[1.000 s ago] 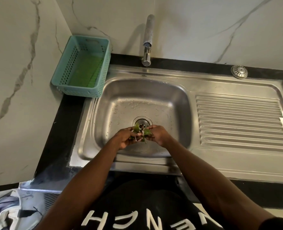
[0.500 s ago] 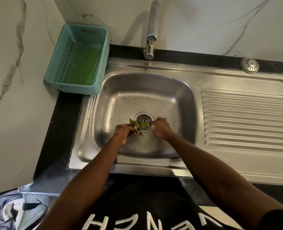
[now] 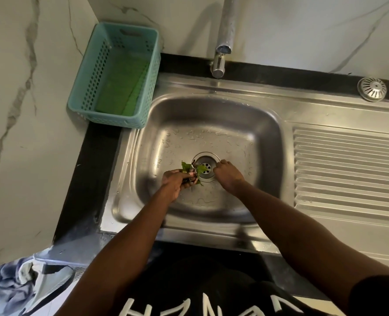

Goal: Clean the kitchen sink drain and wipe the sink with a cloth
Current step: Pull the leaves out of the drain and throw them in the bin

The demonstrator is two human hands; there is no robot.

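Observation:
A steel sink [image 3: 211, 115] with a wet bowl has a round drain [image 3: 206, 166] at its middle. My left hand [image 3: 177, 182] is shut on a clump of green leaves and dark scraps [image 3: 192, 171], just left of the drain. My right hand [image 3: 228, 175] rests on the drain's right rim, fingers curled against the metal; whether it holds anything is hidden. A green cloth [image 3: 122, 87] lies inside a teal basket [image 3: 79, 92] at the back left corner.
A tap [image 3: 223, 37] hangs over the sink's back edge. A round metal strainer cap [image 3: 371, 89] sits on the black counter at the back right. The ribbed draining board [image 3: 348, 169] lies to the right. Marble walls close off the left and back.
My hands have drawn apart: the left one pulled the leaves off to the left of the drain, the right one stayed at the drain's rim. The camera moved closer and tilted down.

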